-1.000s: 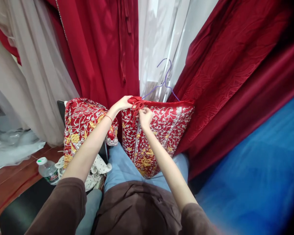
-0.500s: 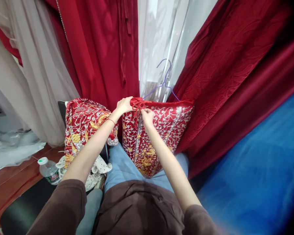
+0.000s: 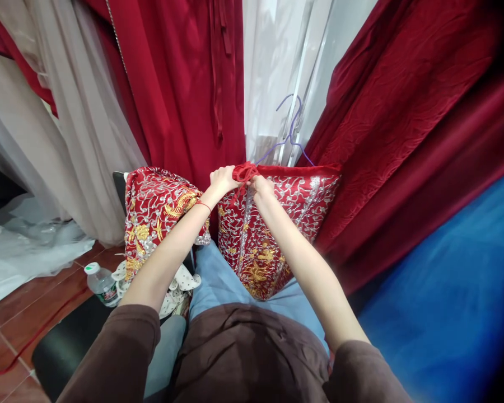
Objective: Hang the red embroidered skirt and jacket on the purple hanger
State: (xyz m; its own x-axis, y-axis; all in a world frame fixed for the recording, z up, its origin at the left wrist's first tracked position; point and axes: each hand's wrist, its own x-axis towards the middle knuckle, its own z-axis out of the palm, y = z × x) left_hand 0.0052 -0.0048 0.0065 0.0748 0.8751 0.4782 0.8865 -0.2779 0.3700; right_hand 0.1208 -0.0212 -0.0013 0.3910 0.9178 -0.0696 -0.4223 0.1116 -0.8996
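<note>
A red embroidered skirt, with silver and gold patterns, hangs by its red waistband from a purple wire hanger and rests against my legs. Thin red ties are bunched in loops at the waistband's left end. My left hand is closed on that end, its thumb by the loops. Just right of it, the fingers of my right hand pinch the ties close below the band. The fingertips of both hands are partly hidden.
On my left, another red embroidered garment lies over a dark chair. A water bottle and polka-dot cloth are on a black seat. Red drapes hang ahead, red fabric and blue fabric at right.
My right hand has moved up a little, closer to the waistband and the ties. The tie loops look more bunched between my hands. The whole view has shifted slightly.
</note>
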